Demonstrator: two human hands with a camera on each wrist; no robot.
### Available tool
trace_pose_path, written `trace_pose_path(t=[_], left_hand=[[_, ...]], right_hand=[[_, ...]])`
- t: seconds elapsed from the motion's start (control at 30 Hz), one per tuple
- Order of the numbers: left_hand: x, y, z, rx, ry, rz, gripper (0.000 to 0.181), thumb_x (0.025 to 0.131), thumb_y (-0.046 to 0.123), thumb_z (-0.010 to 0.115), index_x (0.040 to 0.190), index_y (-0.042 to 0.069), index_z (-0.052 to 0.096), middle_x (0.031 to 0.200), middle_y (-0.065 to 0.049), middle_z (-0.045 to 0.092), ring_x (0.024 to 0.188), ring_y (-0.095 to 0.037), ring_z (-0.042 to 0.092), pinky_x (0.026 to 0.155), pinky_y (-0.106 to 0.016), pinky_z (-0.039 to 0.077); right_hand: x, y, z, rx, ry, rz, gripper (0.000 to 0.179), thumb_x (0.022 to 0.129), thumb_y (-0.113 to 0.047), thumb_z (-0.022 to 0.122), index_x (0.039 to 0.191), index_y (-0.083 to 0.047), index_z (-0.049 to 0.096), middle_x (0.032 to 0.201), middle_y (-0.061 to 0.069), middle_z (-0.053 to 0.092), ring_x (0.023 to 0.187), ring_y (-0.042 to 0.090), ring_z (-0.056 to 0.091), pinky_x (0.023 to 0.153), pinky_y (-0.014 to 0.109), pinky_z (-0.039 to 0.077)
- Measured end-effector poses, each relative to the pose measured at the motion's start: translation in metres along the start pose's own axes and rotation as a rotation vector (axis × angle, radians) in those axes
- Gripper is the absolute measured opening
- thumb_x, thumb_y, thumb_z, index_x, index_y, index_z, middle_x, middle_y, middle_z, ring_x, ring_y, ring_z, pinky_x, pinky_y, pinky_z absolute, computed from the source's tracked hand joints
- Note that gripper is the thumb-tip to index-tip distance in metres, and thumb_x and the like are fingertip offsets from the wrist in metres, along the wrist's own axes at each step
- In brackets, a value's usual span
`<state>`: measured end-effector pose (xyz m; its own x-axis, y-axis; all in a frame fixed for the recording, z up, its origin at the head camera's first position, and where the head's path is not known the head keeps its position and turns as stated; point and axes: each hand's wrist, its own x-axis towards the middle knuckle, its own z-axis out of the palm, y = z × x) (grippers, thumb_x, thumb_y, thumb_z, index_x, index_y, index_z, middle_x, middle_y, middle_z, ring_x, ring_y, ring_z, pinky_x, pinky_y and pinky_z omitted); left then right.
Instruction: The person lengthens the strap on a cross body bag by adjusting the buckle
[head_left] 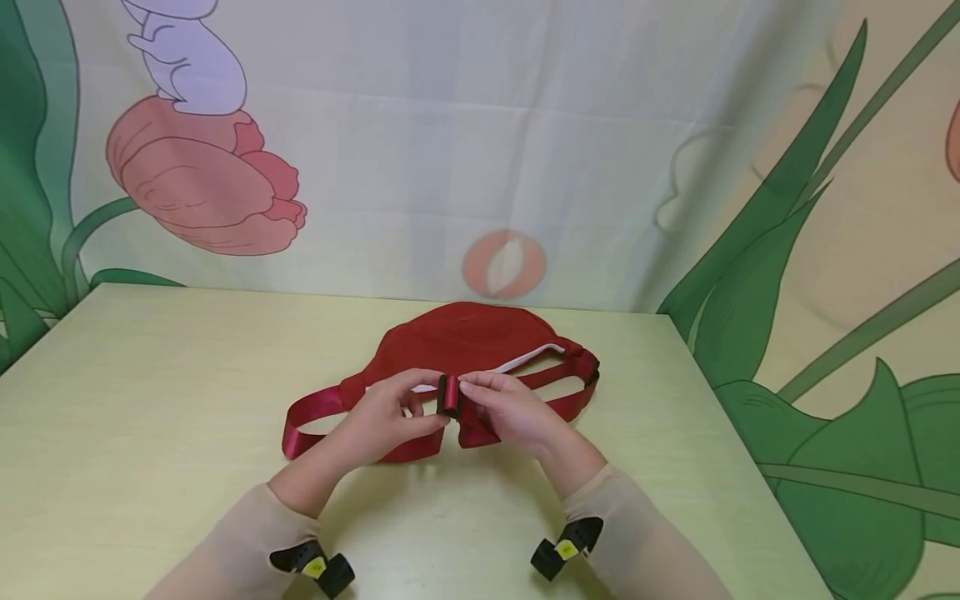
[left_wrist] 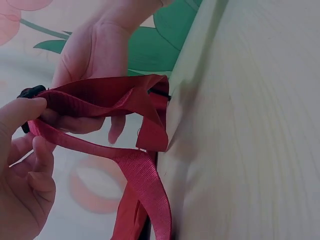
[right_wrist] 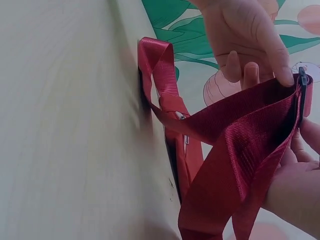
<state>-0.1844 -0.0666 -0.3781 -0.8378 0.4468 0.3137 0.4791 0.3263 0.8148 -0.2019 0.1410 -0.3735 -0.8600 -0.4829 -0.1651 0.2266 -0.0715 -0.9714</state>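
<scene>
A red waist bag (head_left: 465,333) lies on the table, its webbing strap (head_left: 315,408) looping out at both sides. In front of it, both hands hold up a black strap slider (right_wrist: 302,80), with red webbing threaded across its middle. My left hand (head_left: 386,417) pinches the slider's left edge between thumb and fingers. From the right, my right hand (head_left: 517,412) pinches the other edge of the slider, thumb and forefinger close to the webbing. Folded lengths of strap (left_wrist: 105,95) hang below the slider, shown in both wrist views.
A pale wooden table (head_left: 165,375) carries the bag. White piping (head_left: 525,358) runs along the bag's front. Behind stands a printed curtain (head_left: 375,167) with flowers and leaves, and more leaves (head_left: 847,450) are printed beyond the table's right edge.
</scene>
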Motion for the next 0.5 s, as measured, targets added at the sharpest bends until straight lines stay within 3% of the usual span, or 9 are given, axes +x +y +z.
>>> trace_pose_path(t=[0.23, 0.4, 0.5], left_hand=[[-0.0040, -0.0028, -0.0073, 0.110, 0.022, -0.012, 0.037, 0.076, 0.011, 0.077, 0.111, 0.013, 0.063, 0.098, 0.002, 0.060, 0.067, -0.013, 0.054, 0.056, -0.025, 0.046], [-0.0022, 0.0004, -0.0037, 0.152, 0.012, 0.072, 0.064, 0.074, 0.015, 0.080, 0.131, 0.007, 0.050, 0.120, -0.008, 0.056, 0.062, -0.009, 0.052, 0.057, -0.023, 0.047], [-0.0011, 0.0055, -0.0002, 0.185, -0.015, 0.102, 0.070, 0.073, 0.018, 0.080, 0.134, 0.004, 0.048, 0.117, -0.008, 0.057, 0.058, -0.006, 0.050, 0.055, -0.022, 0.046]], right_hand=[[0.0013, 0.0026, -0.0006, -0.039, 0.048, 0.015, 0.026, 0.096, -0.013, 0.050, 0.116, 0.002, 0.055, 0.100, 0.003, 0.063, 0.091, 0.017, 0.058, 0.082, 0.027, 0.046], [0.0040, 0.0056, 0.0026, -0.130, 0.110, 0.011, 0.029, 0.096, -0.016, 0.052, 0.117, 0.002, 0.057, 0.101, 0.005, 0.064, 0.088, 0.016, 0.060, 0.078, 0.028, 0.049], [0.0041, 0.0064, 0.0045, -0.226, 0.133, -0.005, 0.029, 0.095, -0.019, 0.054, 0.116, 0.000, 0.059, 0.104, 0.007, 0.064, 0.090, 0.017, 0.060, 0.075, 0.029, 0.051]])
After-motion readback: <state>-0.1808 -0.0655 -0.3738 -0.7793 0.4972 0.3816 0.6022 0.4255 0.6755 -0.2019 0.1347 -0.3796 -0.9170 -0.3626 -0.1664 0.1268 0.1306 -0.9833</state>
